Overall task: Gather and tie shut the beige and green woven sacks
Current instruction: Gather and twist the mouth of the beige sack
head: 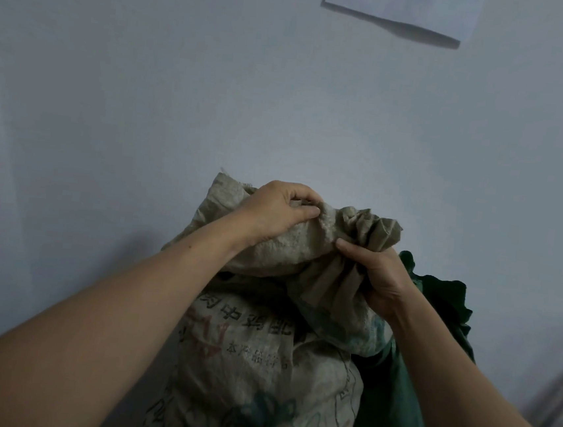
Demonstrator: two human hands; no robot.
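Note:
A full beige woven sack (258, 366) with faded printing stands upright against the wall, at the lower middle of the head view. Its top is bunched into folds. My left hand (275, 212) grips the sack's upper left rim, fingers curled over the edge. My right hand (375, 277) pinches the gathered folds of the mouth from the right. A green woven sack (405, 380) stands right beside the beige one, partly hidden by my right forearm; its crumpled top shows behind my right hand.
A pale wall (216, 86) rises directly behind the sacks. A white sheet of paper (403, 4) is stuck high on it. A thin grey pole or frame (562, 388) leans at the far right edge.

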